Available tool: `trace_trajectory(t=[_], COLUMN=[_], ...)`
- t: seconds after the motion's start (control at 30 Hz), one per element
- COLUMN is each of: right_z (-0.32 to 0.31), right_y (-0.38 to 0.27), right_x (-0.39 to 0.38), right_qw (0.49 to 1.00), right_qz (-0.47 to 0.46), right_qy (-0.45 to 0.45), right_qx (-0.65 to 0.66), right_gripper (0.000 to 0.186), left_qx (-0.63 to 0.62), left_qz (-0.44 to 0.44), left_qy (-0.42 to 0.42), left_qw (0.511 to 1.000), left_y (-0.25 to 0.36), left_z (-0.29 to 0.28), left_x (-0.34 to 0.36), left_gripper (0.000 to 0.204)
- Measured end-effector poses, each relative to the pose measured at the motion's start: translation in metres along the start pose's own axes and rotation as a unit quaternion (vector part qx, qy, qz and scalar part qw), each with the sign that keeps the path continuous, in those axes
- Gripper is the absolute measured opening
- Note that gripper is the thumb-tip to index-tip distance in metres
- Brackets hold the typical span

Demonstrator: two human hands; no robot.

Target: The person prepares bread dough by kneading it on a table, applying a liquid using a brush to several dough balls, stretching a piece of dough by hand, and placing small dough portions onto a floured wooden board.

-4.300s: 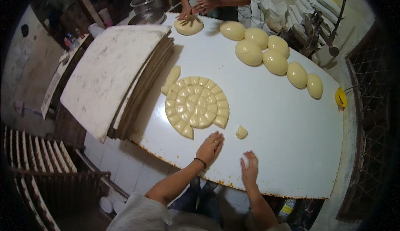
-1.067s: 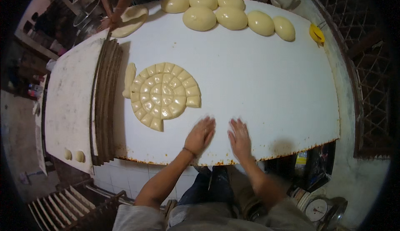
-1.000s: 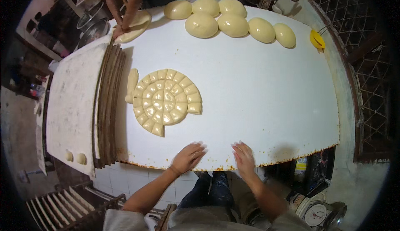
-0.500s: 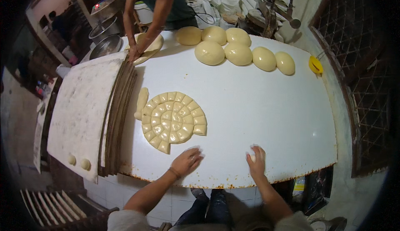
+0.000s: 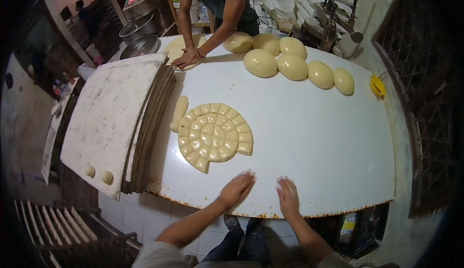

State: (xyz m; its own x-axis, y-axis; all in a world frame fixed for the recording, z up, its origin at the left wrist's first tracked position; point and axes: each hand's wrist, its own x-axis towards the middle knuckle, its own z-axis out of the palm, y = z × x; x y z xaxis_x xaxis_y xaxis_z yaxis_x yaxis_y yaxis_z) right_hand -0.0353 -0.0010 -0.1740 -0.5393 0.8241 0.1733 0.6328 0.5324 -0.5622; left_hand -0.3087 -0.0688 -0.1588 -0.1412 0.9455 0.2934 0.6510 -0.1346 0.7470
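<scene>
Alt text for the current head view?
A person's left hand and right hand are apart over a white table, near a disc of cut dough. Two small dough balls rest on stacked boards at left; a co-worker's hands touch flattened dough.

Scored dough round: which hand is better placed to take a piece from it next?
Probably the left: the left hand is nearer the scored dough round, just below its notched near edge; the right hand is farther to the right.

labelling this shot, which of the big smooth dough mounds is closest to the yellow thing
The rightmost dough mound; the other mounds all lie to its left, farther from the yellow thing.
</scene>
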Motion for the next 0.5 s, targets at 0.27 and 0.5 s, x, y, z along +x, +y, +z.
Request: trace_trajectory(t=[0.27,0.5], right_z=[-0.007,-0.034], right_y=[0.012,0.026], right_x=[0.019,-0.004], right_qw=[0.995,0.994], right_qz=[0.047,0.086], right_qy=[0.082,0.029], right_qx=[0.022,0.065], right_gripper=[0.032,0.034], left_qx=[0.041,0.063], left_qz=[-0.018,0.048], left_qy=[0.018,-0.098], left_qw=[0.999,0.992], left_y=[0.013,-0.055], left_z=[-0.015,-0.054], left_x=[0.019,-0.051], left_gripper=[0.030,0.029])
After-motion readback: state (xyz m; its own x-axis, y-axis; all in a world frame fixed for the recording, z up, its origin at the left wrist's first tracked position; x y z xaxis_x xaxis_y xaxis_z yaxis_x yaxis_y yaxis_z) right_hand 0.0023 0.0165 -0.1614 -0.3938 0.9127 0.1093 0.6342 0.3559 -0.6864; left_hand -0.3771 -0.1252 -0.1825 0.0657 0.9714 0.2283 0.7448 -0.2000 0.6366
